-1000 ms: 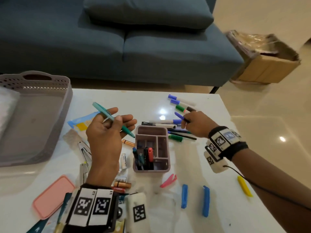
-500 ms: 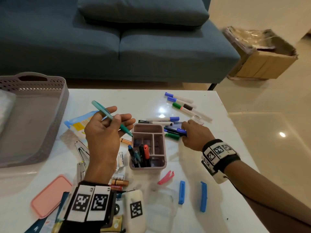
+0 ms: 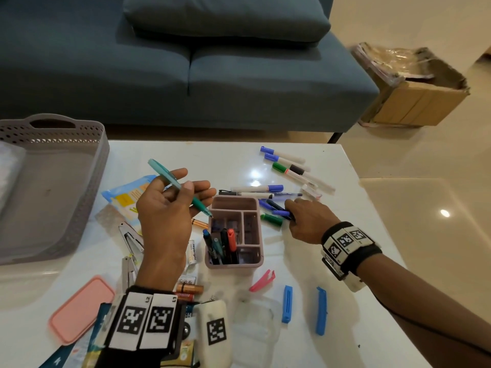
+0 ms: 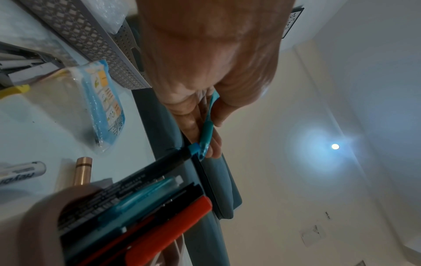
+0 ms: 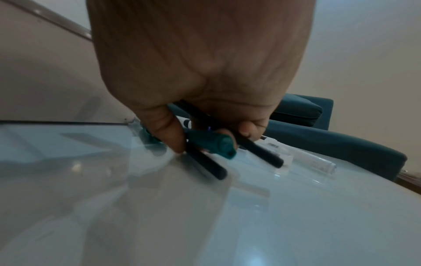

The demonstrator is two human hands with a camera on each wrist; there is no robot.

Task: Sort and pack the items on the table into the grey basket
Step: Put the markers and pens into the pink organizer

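My left hand [image 3: 170, 205] holds a teal pen [image 3: 172, 181] between thumb and fingers, its tip just above the left rim of the mauve pen organiser [image 3: 235, 264]; the teal pen [image 4: 206, 129] shows under my thumb in the left wrist view. Several pens stand in the organiser's near compartment. My right hand [image 3: 305, 219] lies low on the table right of the organiser, fingers curled round a bunch of pens [image 3: 276, 212]: a green marker [image 5: 212, 143] and dark pens. The grey basket [image 3: 101, 155] sits at the table's far left.
More markers [image 3: 287, 166] lie at the back right. Batteries [image 3: 190, 288], staplers [image 3: 131, 235], a pink lid [image 3: 79, 309], a blue packet [image 3: 127, 195], and pink and blue clips [image 3: 287, 304] crowd the near side. A blue sofa stands behind the table; a cardboard box [image 3: 414, 102] is on the floor.
My right hand came down from the far markers to the pens beside the organiser and curled round them. My left hand kept the teal pen almost still.
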